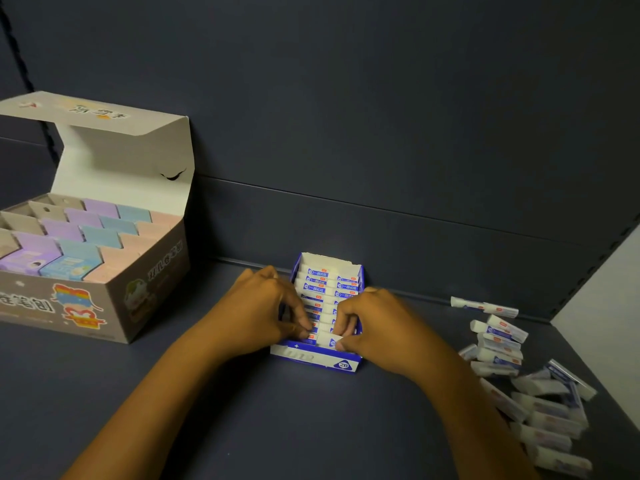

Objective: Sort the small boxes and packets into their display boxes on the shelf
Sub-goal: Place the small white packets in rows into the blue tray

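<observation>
From the head view, both hands work inside the blue display box [317, 356]. The left hand [266, 306] and right hand [372, 322], fingers curled, pinch the front packet [327, 339]; it looks light and stiff, best gripped by its ends. Loose packets [533, 393] lie right of the fingers.

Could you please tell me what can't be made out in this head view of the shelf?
- Blue box: front rows hidden by left hand and right hand.
- Loose packets: blurred, print unreadable, pile cut by the bottom edge.
- Grey box: left part cut by the frame edge.
</observation>
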`<act>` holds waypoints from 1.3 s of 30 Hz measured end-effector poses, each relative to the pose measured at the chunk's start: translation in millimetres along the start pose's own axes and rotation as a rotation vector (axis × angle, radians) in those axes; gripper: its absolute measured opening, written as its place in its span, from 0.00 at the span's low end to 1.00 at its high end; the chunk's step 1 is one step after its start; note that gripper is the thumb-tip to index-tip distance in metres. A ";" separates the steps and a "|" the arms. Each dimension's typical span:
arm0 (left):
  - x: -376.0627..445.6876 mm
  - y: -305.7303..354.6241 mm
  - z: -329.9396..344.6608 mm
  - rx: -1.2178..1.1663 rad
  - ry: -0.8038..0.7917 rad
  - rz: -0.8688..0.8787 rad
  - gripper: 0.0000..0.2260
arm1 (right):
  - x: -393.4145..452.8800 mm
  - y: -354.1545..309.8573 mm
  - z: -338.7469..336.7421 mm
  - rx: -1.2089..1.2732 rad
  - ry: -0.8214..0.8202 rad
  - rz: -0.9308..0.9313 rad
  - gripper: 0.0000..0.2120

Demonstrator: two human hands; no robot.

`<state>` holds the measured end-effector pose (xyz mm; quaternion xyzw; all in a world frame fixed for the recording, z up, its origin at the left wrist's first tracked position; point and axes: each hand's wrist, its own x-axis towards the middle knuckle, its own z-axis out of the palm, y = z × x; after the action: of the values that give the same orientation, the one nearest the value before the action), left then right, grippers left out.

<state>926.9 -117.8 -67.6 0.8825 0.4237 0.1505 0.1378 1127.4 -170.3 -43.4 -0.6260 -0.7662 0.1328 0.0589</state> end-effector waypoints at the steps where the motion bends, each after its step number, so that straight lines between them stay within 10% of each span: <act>1: -0.1 0.5 0.1 -0.003 0.000 -0.004 0.08 | 0.1 -0.8 -0.2 -0.003 -0.003 0.002 0.13; 39: 0.4 -6.3 -3.4 -0.048 -0.029 -0.072 0.05 | 1.8 5.2 8.9 0.056 0.106 -0.033 0.08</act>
<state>921.4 -113.3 -66.8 0.8653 0.4494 0.1429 0.1701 1129.6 -168.8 -53.5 -0.6175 -0.7683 0.1197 0.1190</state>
